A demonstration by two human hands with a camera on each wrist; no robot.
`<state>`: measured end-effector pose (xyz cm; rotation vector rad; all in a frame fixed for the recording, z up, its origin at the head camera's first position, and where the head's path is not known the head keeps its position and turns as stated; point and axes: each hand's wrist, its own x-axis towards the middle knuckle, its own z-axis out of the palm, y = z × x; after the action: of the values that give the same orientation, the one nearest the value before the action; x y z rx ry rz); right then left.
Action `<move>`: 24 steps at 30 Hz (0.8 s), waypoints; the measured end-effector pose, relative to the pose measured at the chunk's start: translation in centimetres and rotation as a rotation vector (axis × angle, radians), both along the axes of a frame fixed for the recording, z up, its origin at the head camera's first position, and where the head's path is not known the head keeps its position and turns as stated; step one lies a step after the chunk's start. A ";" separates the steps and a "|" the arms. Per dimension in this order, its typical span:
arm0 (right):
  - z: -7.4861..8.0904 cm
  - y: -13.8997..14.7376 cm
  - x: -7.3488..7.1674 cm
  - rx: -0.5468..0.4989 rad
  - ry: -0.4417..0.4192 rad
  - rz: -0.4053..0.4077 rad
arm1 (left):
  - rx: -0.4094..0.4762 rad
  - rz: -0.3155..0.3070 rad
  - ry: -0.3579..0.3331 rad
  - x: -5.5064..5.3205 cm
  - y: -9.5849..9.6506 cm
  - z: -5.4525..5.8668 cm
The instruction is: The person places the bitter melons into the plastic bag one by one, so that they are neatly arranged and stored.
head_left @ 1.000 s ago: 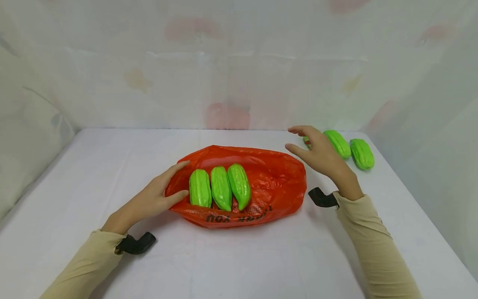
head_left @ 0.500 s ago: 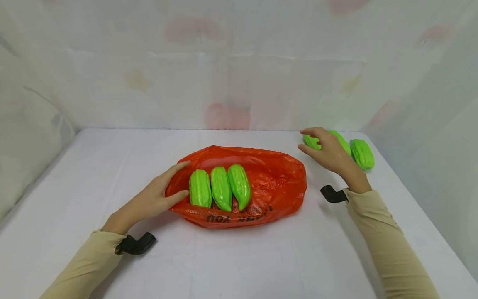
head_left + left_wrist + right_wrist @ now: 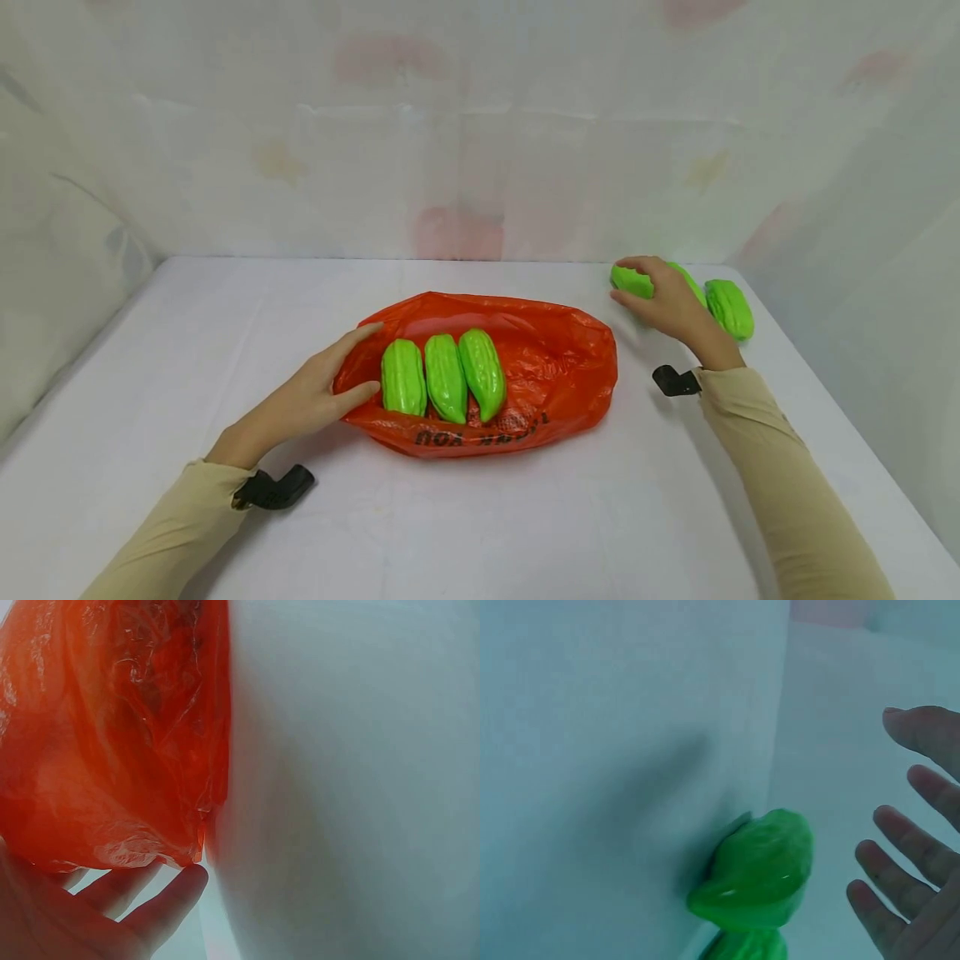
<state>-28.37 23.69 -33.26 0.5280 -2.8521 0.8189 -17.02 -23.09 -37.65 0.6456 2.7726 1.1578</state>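
A red plastic bag [image 3: 555, 367] lies with its mouth spread, and three glossy green ridged, gourd-like fruits [image 3: 446, 379] lie side by side in its left half. My left hand [image 3: 315, 387] rests at the bag's left end, fingers extended along the outside; in the left wrist view its fingertips [image 3: 196, 877] touch the red plastic. Over at the back right, my right hand [image 3: 663, 300] hovers with spread fingers and holds nothing. Near it lies a green ridged fruit [image 3: 632, 282], partly hidden by the hand. In the right wrist view the nearest green fruit [image 3: 761, 870] is apart from the fingers.
Another green fruit [image 3: 688, 283] is partly covered by the right hand, and one more green fruit [image 3: 729, 309] lies at the right table edge. The white table [image 3: 480, 533] is bounded behind by a pale patterned cloth wall [image 3: 480, 167].
My right hand has moved to the right, from near the bag toward the fruits at the back right. The left hand, the bag and its fruits stay put.
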 end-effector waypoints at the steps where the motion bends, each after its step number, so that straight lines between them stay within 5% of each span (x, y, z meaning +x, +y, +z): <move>1: -0.1 0.1 -0.2 -0.002 -0.003 -0.009 | -0.001 0.000 0.000 0.0 0.0 0.0; 24: -2.4 1.6 -3.1 0.020 -0.060 -0.068 | -0.010 0.004 0.005 0.1 -0.2 0.1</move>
<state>-31.45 25.31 -35.63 0.4137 -2.9173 0.8095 -16.93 -23.24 -37.54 0.6435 2.7831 1.1434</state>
